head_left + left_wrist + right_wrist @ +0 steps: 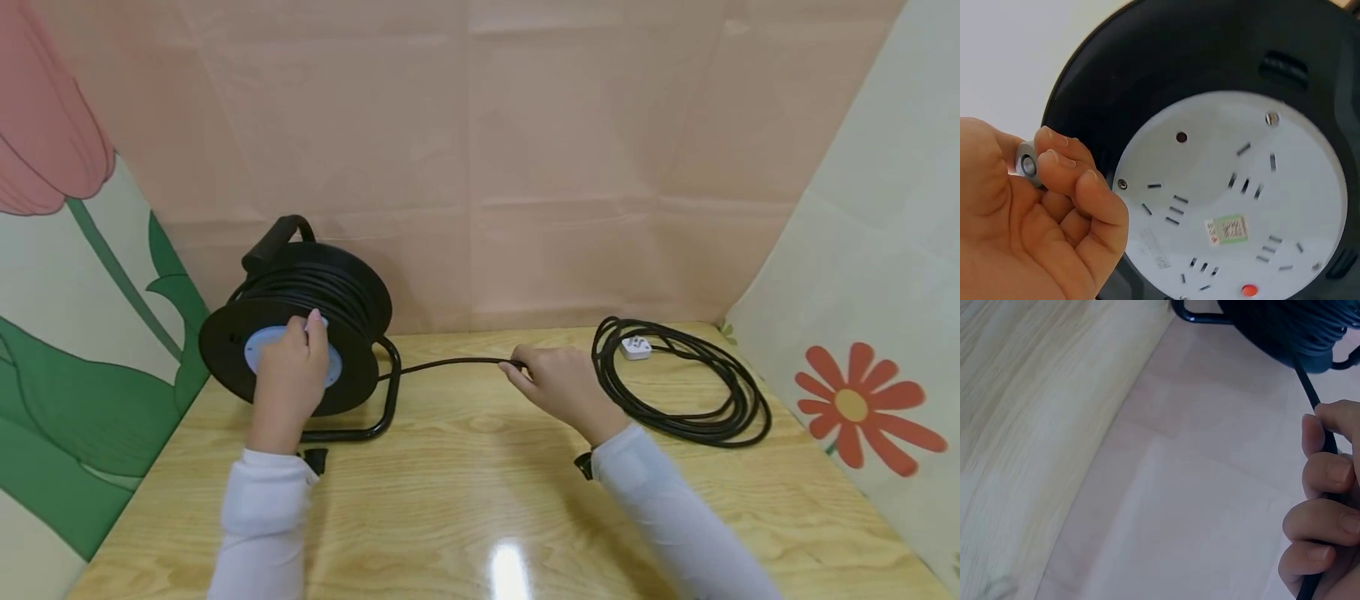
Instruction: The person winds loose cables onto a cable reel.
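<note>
A black cable reel [300, 333] on a black tube stand sits at the table's back left; its pale blue socket plate [1229, 200] faces me. My left hand [288, 375] curls round the small grey crank knob [1027, 166] on the reel's face. A black cable [450, 364] runs taut from the reel to my right hand [558, 387], whose fingers [1325, 472] curl round it. Behind that hand the cable lies in a loose coil [682, 383] with a white plug [636, 347] inside it.
The wooden table [480, 500] is walled by a pink backdrop behind, a tulip-print panel on the left and a flower-print panel on the right. The reel's carry handle [277, 237] sticks up at the back.
</note>
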